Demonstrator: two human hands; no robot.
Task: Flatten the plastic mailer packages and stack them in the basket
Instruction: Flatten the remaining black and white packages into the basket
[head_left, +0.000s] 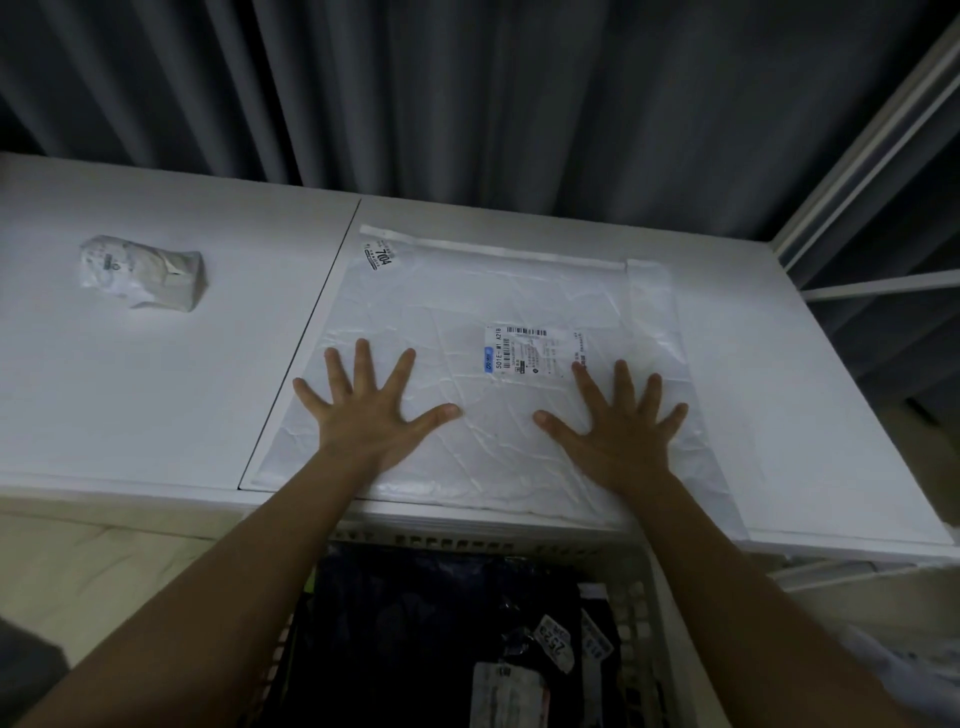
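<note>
A large white plastic mailer (498, 291) with a shipping label lies spread flat on the white table (171, 395). My left hand (366, 408) presses on its near left part with fingers spread straight. My right hand (618, 418) presses on its near right part, fingers also spread, just below the label. A small crumpled white mailer (143, 273) sits on the table at the far left. Below the table's near edge stands a white slatted basket (641, 613) holding dark flattened mailers with labels (441, 634).
A dark grey curtain (467, 93) hangs behind the table. A white frame (862, 171) rises at the right. A seam (301, 338) splits the table top into two panels. Beige bedding (104, 571) lies at the lower left.
</note>
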